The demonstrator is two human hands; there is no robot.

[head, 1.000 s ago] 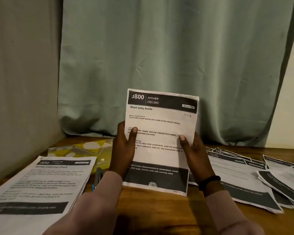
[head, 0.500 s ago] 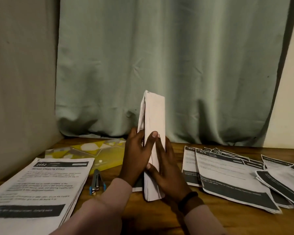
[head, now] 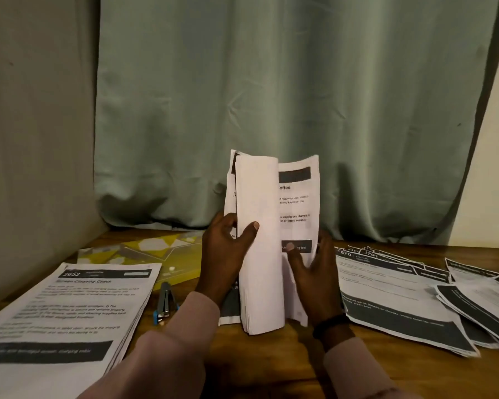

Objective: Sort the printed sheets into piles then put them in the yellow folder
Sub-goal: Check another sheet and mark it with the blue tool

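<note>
Stack of printed sheets (head: 260,249) stands upright on its bottom edge on the tabletop (head: 300,367), mid-frame. Left hand (head: 228,254) grip wraps the stack's left side, thumb across the blank front bundle. Right hand (head: 314,272) grip holds the right-side sheets peeled open, thumb on a printed page, fingers behind. Left of the left grip: yellow folder (head: 156,251) flat on the tabletop, a blue stapler (head: 164,303) just in front of it, then a neat pile (head: 64,315) headed 2652. Right of the right grip: fanned sheets (head: 398,298) lying overlapped, more loose sheets (head: 484,298) beyond. Green curtain (head: 271,96) hangs behind the held stack.
</note>
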